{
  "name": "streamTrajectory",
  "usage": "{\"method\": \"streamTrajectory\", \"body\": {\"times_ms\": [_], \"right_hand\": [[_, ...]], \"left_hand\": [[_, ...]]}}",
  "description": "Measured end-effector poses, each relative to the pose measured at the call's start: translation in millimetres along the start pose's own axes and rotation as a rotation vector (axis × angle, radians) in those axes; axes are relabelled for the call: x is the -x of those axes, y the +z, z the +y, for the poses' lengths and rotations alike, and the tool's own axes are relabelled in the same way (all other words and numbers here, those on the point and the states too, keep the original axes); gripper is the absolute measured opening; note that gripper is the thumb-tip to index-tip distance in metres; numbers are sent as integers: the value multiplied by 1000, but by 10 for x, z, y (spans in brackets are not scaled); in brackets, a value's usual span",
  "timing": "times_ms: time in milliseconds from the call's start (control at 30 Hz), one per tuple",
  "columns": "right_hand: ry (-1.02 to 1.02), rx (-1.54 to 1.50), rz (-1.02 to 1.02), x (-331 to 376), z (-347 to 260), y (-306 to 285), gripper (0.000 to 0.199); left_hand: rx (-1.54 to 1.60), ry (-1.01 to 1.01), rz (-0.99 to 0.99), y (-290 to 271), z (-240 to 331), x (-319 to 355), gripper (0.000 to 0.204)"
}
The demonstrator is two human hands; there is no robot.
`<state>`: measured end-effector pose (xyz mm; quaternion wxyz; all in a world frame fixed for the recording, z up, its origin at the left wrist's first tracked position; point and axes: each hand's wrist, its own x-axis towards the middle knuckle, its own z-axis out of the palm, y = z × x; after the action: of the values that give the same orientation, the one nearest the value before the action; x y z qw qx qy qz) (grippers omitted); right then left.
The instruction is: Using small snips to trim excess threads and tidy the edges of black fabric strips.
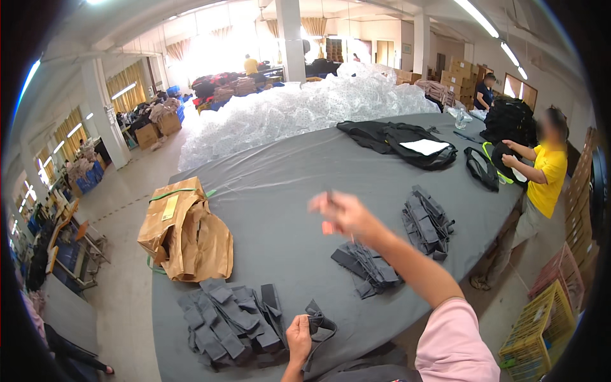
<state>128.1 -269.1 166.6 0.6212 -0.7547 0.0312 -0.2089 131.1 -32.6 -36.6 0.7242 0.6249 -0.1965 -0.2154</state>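
Right up close, the left hand (298, 337) is pinching a dark grey, looped fabric strip (321, 320): apparently single-piece handling, probably calling for both hands next. A heap of dark grey fabric strips (219, 321) is crowding its left; a crumpled brown paper bag (191, 229) is blocking beyond. Over the grey cloth-covered surface (273, 172), the right hand (344, 213) is hovering, fingers curling, contents impossible to tell. Farther, a clear plastic mound (305, 114) is looming.

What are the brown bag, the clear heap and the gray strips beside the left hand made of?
Brown bag: probably matte kraft paper, judging by its stiff creases.
Clear heap: likely thin, glossy plastic film, crinkled and catching highlights.
Gray strips: seemingly matte fabric, dull and softly folded; fiber unclear.
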Motion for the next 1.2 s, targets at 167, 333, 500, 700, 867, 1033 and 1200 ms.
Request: {"method": "streamTrajectory", "body": {"times_ms": [167, 333, 500, 700, 867, 1033, 1200], "right_hand": [[390, 244, -237, 1051, 579, 146, 23], [60, 323, 86, 833, 585, -186, 33], [-25, 411, 296, -757, 100, -1084, 65], [82, 689, 179, -1184, -6, -691, 58], [226, 414, -251, -169, 469, -126, 39], [648, 448, -319, 581, 310, 525, 31], [199, 440, -77, 1366, 1011, 842, 25]], "left_hand": [[-47, -40, -27, 28, -77, -19, 30], [-100, -36, -72, 161, -147, -49, 30], [-150, -3, -71, 275, -129, -46, 28], [-134, -6, 1, 137, -186, 53, 28], [-172, 46, -11, 17, -170, 19, 25], [-218, 15, -41, -138, -231, -72, 25], [-225, 22, -101, -26, -180, -112, 24]]}}
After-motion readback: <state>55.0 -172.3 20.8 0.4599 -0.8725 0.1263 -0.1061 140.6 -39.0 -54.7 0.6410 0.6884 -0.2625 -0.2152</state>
